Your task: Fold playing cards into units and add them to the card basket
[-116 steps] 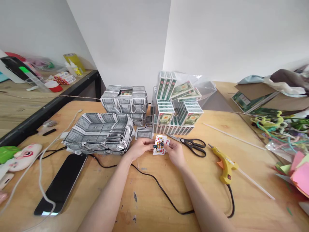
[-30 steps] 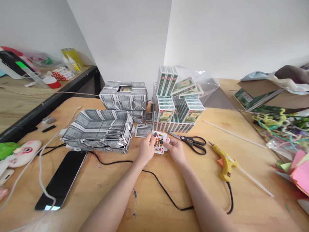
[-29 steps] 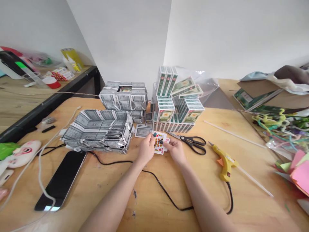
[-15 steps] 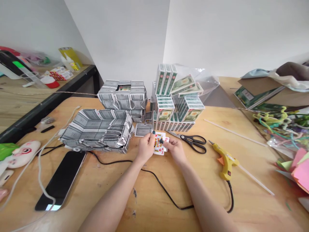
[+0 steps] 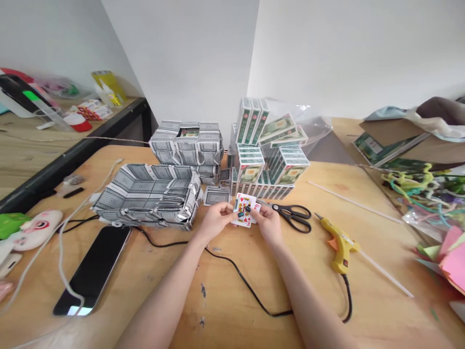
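The left hand (image 5: 215,221) is closing on the king of hearts (image 5: 244,201) from its left side, thumb pressing on the face. The right hand (image 5: 269,222) is pinching the right side, where a queen card (image 5: 256,206) is peeking out behind. Both cards are sitting between the hands, near the black-handled scissors (image 5: 279,209).

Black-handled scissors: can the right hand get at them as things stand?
Probably yes: the right hand is beside the black-handled scissors and nothing visible stands between, though it's pinching playing cards and would likely have to release them first.
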`<state>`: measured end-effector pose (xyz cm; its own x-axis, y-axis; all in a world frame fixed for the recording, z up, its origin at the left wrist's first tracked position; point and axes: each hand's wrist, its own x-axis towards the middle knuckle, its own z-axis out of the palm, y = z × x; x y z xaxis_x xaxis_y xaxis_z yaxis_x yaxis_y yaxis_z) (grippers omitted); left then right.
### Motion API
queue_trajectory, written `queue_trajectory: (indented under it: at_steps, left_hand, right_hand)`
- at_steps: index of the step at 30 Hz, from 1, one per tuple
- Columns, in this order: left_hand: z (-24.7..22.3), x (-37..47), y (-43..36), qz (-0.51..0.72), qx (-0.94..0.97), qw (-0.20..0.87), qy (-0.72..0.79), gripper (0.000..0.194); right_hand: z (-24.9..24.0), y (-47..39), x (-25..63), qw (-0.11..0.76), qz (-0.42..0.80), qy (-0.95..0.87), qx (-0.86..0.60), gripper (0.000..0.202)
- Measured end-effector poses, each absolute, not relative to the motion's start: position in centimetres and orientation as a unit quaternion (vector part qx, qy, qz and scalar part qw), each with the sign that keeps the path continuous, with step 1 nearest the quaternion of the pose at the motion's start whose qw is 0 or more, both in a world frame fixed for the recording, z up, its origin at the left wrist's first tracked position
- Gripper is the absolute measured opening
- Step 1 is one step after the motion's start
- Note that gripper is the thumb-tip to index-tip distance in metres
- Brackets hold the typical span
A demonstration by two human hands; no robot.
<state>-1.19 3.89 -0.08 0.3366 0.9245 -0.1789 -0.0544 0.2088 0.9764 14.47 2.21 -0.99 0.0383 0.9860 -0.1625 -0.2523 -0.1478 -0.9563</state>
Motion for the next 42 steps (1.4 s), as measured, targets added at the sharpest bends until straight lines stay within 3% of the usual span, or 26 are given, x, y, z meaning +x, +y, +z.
queue_trajectory:
  at_steps: [20, 35, 42]
  left_hand:
    - [-1.0, -0.9, 4.0, 0.388, 0.454, 0.673, 0.437, 0.021]
    - [-0.3, 0.6, 2.9, 0.344, 0.529, 0.624, 0.462, 0.018]
    - [-1.0, 0.8, 2.7, 0.360, 0.545, 0.623, 0.429, 0.020]
  right_hand:
    - [-1.1, 2.3, 14.6, 0.543, 0.582, -0.347, -0.495, 0.028]
    - [-0.5, 2.0, 14.5, 0.549, 0.514, -0.401, -0.523, 0.041]
    - [-0.9, 2.3, 14.9, 0.562, 0.559, -0.337, -0.507, 0.045]
